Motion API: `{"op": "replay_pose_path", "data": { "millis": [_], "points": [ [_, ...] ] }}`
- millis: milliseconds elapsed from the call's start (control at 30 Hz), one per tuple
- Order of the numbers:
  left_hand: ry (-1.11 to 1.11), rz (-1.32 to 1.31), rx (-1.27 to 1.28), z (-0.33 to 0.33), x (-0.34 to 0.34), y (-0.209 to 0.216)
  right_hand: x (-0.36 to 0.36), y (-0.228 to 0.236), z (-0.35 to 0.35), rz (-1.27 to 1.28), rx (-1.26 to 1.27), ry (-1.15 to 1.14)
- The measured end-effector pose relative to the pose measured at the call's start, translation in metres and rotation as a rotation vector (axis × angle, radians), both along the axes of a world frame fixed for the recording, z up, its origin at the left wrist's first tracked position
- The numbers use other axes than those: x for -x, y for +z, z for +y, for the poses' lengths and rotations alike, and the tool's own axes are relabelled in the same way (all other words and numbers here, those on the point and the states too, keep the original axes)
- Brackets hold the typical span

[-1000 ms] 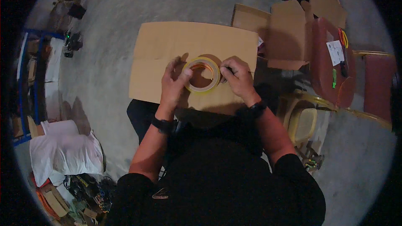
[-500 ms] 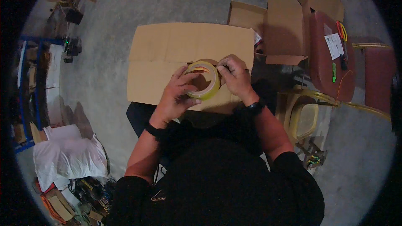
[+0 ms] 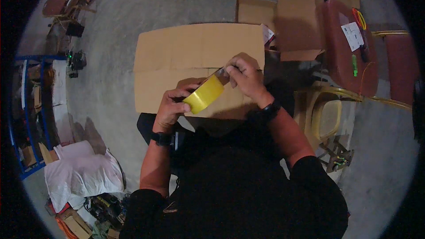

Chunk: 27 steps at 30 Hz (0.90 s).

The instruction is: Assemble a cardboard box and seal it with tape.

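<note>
no words or numbers can be read. a white paper sheet (image 3: 353, 36) on the maroon chair seat (image 3: 337, 62) at the right bears dark printed lines, too small to make out. a small, pale emblem (image 3: 170, 207) stands on the left chest of the black short-sleeved shirt (image 3: 248, 186), its detail blurred. just beyond the right edge of the cardboard sheet (image 3: 190, 46), a white slip (image 3: 267, 34) shows dark marks, possibly print.
</note>
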<state>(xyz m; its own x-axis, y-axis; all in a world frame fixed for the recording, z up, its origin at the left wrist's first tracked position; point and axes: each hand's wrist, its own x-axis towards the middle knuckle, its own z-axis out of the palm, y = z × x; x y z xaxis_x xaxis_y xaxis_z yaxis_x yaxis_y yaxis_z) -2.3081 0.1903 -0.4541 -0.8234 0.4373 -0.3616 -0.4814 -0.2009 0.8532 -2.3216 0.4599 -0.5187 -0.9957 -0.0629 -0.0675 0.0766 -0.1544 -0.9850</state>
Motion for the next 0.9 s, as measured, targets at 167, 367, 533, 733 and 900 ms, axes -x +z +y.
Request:
{"op": "replay_pose_path", "data": {
  "millis": [167, 367, 533, 733, 900],
  "points": [
    [-0.001, 0.076, -0.1, -0.001, -0.001, -0.01, 0.001, 0.005, 0.005, 0.088, 0.015, 0.03],
    [0.002, 0.206, -0.144, 0.005, -0.004, -0.017, -0.003, 0.02, 0.01, -0.032, 0.222, 0.1],
    [0.044, 0.236, -0.053, 0.009, -0.008, -0.018, -0.016, 0.037, 0.012, 0.032, 0.091, 0.061],
    [0.021, 0.283, 0.074, 0.009, -0.006, -0.017, -0.029, 0.061, 0.009, 0.255, -0.382, 0.132],
    [0.036, 0.305, 0.056, 0.012, -0.007, -0.016, -0.021, 0.074, 0.003, 0.25, -0.473, 0.11]
  ]
}}
